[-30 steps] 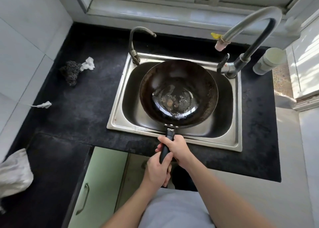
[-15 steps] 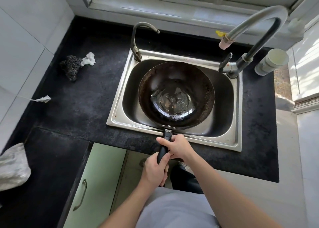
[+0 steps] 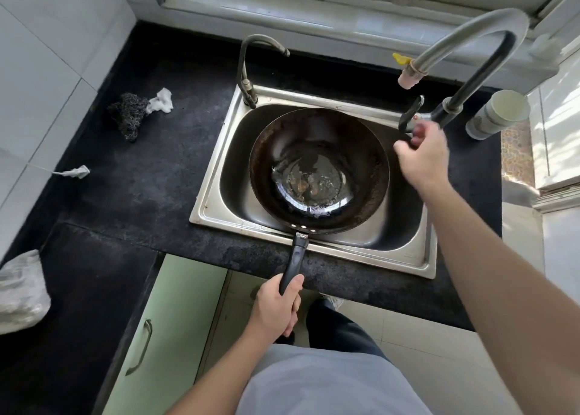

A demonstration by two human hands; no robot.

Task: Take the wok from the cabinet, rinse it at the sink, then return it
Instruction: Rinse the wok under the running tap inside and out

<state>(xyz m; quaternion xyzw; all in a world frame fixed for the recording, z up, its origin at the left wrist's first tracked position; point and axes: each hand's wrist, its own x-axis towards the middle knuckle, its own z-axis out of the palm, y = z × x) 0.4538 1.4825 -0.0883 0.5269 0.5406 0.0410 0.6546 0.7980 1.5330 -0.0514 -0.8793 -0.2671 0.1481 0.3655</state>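
My left grip (image 3: 276, 308) is wrapped round the end of the black handle (image 3: 296, 254) of the wok (image 3: 320, 169), its bowl sitting low in the sink (image 3: 208, 191) in the dark counter (image 3: 141, 179), while my right grip (image 3: 420, 158), blurred, curls at the tap lever (image 3: 410, 116), clasping it or not I cannot tell.

Right grip (image 3: 422, 155) motion-blurred at tap lever (image 3: 408, 117); contact can't be told. Left grip (image 3: 276, 304) covers lower end of wok handle (image 3: 298, 251). Wok (image 3: 318, 169) hides sink (image 3: 210, 179) floor. Grey cloth (image 3: 22, 292), lower left, cut by frame edge.
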